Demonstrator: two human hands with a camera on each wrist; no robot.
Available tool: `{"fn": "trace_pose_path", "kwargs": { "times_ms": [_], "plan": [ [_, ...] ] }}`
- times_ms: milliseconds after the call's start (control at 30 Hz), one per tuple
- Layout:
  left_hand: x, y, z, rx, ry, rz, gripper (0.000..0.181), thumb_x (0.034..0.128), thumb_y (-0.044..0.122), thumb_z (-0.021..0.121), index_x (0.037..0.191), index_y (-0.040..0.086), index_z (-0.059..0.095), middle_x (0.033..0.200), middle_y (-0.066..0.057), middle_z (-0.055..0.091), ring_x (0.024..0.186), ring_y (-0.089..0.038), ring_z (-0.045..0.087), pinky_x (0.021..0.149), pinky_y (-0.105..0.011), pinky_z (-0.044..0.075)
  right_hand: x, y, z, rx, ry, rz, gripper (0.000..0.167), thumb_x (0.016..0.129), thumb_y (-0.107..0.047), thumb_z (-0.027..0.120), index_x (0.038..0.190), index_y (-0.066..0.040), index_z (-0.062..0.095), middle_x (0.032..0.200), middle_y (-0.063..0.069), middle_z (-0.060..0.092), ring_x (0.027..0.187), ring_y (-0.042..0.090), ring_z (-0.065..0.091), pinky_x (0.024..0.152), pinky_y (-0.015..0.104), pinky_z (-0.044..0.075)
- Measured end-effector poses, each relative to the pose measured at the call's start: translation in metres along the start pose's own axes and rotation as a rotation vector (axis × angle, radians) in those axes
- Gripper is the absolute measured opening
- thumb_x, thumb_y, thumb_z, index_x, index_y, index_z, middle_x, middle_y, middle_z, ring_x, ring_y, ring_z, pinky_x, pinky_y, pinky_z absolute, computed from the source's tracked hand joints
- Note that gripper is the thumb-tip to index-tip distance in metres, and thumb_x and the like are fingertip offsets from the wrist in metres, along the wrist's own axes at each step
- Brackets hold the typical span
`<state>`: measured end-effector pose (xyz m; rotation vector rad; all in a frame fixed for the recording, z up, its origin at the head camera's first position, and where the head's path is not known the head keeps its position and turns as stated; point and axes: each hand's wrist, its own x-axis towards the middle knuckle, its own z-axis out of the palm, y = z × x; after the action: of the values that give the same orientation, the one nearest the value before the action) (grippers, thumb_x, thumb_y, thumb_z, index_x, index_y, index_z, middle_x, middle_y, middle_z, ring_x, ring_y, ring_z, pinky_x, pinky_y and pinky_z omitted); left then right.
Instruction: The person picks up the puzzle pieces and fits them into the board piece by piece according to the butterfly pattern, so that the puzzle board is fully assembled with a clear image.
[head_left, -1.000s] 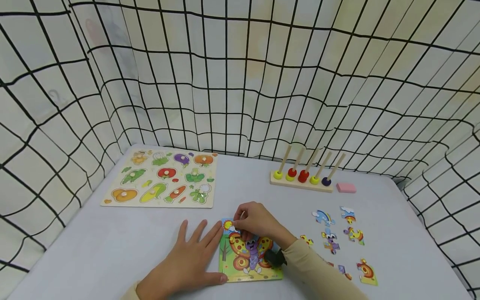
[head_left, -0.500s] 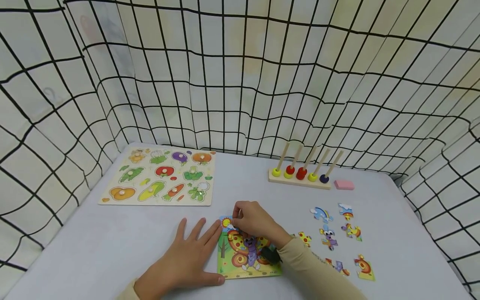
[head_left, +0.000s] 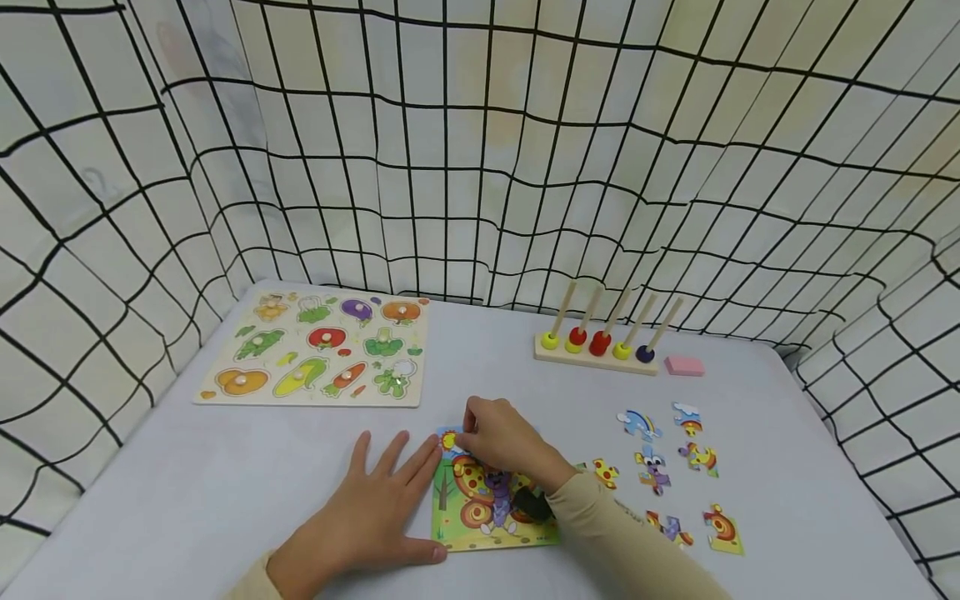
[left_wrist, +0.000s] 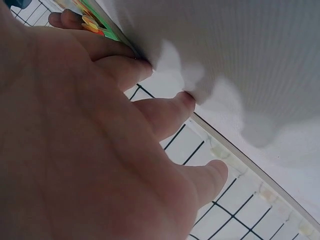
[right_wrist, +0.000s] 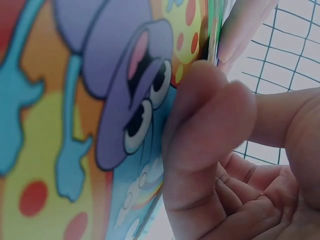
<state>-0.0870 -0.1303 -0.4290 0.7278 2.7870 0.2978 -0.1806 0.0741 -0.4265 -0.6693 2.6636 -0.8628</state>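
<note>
A square butterfly puzzle board point(head_left: 480, 537) lies on the table in front of me. My left hand point(head_left: 375, 496) rests spread at its left side, index fingertip near the upper corner and thumb at the lower one. Over the board's upper part, my right hand point(head_left: 504, 435) pinches at a sun-printed puzzle piece point(head_left: 448, 439) in the top left corner; most of that piece is hidden. The right wrist view shows curled thumb and index finger point(right_wrist: 207, 117) together against the board, beside the printed purple face point(right_wrist: 125, 95). Straight left fingers point(left_wrist: 167, 112) show in the left wrist view.
Several loose puzzle pieces point(head_left: 652, 471) lie right of the board, some beside the right sleeve. Behind stand a bead-and-peg stand point(head_left: 596, 358) and a pink block point(head_left: 685, 367). A vegetable peg board point(head_left: 311, 350) occupies the back left. Black netting point(head_left: 465, 167) hangs around the table.
My right hand shifts slightly left toward the board's top left corner, covering more of the sun piece. The left hand keeps its place by the board. The whole view drifts slightly.
</note>
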Motion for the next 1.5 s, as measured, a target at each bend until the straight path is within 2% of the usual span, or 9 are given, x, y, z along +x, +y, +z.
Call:
{"fn": "trace_pose_path", "kwargs": {
  "times_ms": [100, 300, 533, 733, 900, 1033, 1200, 1367, 1500],
  "plan": [
    [0.0, 0.0, 0.001, -0.005, -0.001, 0.003, 0.121, 0.08, 0.084, 0.072, 0.165, 0.005, 0.04, 0.174, -0.008, 0.032, 0.157, -0.048, 0.025, 0.114, -0.084, 0.007, -0.002, 0.0, 0.0, 0.043, -0.004, 0.031, 0.023, 0.098, -0.01, 0.078, 0.087, -0.009, 0.059, 0.067, 0.0, 0.059, 0.048, 0.009, 0.055, 0.046, 0.022, 0.043],
    [0.001, 0.0, 0.004, -0.001, 0.009, 0.004, 0.12, 0.0798, 0.084, 0.072, 0.165, 0.006, 0.041, 0.174, -0.007, 0.032, 0.157, -0.047, 0.025, 0.115, -0.084, 0.007, -0.009, 0.004, -0.004, 0.222, -0.012, 0.084, 0.019, 0.098, -0.006, 0.076, 0.086, -0.006, 0.062, 0.066, 0.003, 0.066, 0.05, 0.014, 0.066, 0.048, 0.024, 0.051],
    [0.0, 0.001, 0.005, -0.004, 0.008, 0.002, 0.12, 0.0796, 0.083, 0.073, 0.165, 0.006, 0.04, 0.175, -0.007, 0.031, 0.157, -0.047, 0.025, 0.115, -0.083, 0.007, -0.018, 0.013, -0.014, 0.427, -0.074, 0.104, 0.017, 0.104, -0.016, 0.071, 0.093, -0.004, 0.067, 0.084, 0.007, 0.073, 0.068, 0.021, 0.076, 0.066, 0.031, 0.061],
    [-0.001, -0.001, 0.006, 0.004, 0.006, 0.0, 0.121, 0.0793, 0.084, 0.072, 0.165, 0.005, 0.041, 0.175, -0.008, 0.031, 0.157, -0.048, 0.024, 0.115, -0.084, 0.007, -0.027, 0.017, -0.016, 0.543, -0.067, 0.131, 0.026, 0.108, -0.026, 0.066, 0.1, -0.002, 0.069, 0.095, 0.008, 0.075, 0.08, 0.022, 0.079, 0.085, 0.035, 0.062],
    [0.0, -0.002, 0.007, 0.016, 0.024, 0.017, 0.12, 0.08, 0.084, 0.071, 0.164, 0.004, 0.041, 0.174, -0.01, 0.031, 0.157, -0.05, 0.025, 0.114, -0.085, 0.009, -0.029, 0.018, -0.02, 0.564, -0.088, 0.108, 0.031, 0.109, -0.031, 0.064, 0.102, -0.001, 0.07, 0.099, 0.009, 0.075, 0.085, 0.023, 0.08, 0.089, 0.038, 0.062],
    [0.002, -0.002, 0.006, 0.01, 0.022, 0.02, 0.121, 0.0802, 0.085, 0.07, 0.165, 0.005, 0.039, 0.175, -0.009, 0.03, 0.157, -0.049, 0.023, 0.114, -0.085, 0.007, -0.032, 0.024, -0.033, 0.532, -0.081, 0.068, 0.033, 0.11, -0.032, 0.062, 0.107, 0.0, 0.071, 0.1, 0.009, 0.077, 0.089, 0.024, 0.078, 0.089, 0.038, 0.062],
    [0.004, -0.001, 0.005, 0.013, 0.027, 0.02, 0.12, 0.0806, 0.082, 0.073, 0.165, 0.004, 0.039, 0.175, -0.01, 0.029, 0.157, -0.05, 0.022, 0.114, -0.085, 0.007, -0.041, 0.039, -0.062, 0.49, 0.02, 0.041, 0.03, 0.111, -0.027, 0.06, 0.115, 0.002, 0.069, 0.106, 0.011, 0.074, 0.101, 0.03, 0.073, 0.091, 0.042, 0.061],
    [0.002, -0.001, 0.006, 0.004, 0.005, 0.006, 0.121, 0.0794, 0.082, 0.074, 0.165, 0.004, 0.039, 0.175, -0.01, 0.029, 0.158, -0.05, 0.022, 0.114, -0.085, 0.006, -0.049, 0.057, -0.088, 0.445, 0.148, 0.081, 0.031, 0.111, -0.026, 0.062, 0.118, 0.003, 0.068, 0.11, 0.013, 0.073, 0.108, 0.037, 0.07, 0.093, 0.043, 0.061],
    [0.001, -0.001, 0.007, -0.005, -0.001, 0.01, 0.122, 0.0798, 0.083, 0.073, 0.166, 0.004, 0.037, 0.175, -0.01, 0.028, 0.158, -0.049, 0.021, 0.114, -0.084, 0.005, -0.057, 0.071, -0.104, 0.419, 0.182, 0.129, 0.035, 0.111, -0.029, 0.062, 0.125, 0.003, 0.066, 0.115, 0.017, 0.072, 0.11, 0.04, 0.07, 0.098, 0.049, 0.058]
  ]
}}
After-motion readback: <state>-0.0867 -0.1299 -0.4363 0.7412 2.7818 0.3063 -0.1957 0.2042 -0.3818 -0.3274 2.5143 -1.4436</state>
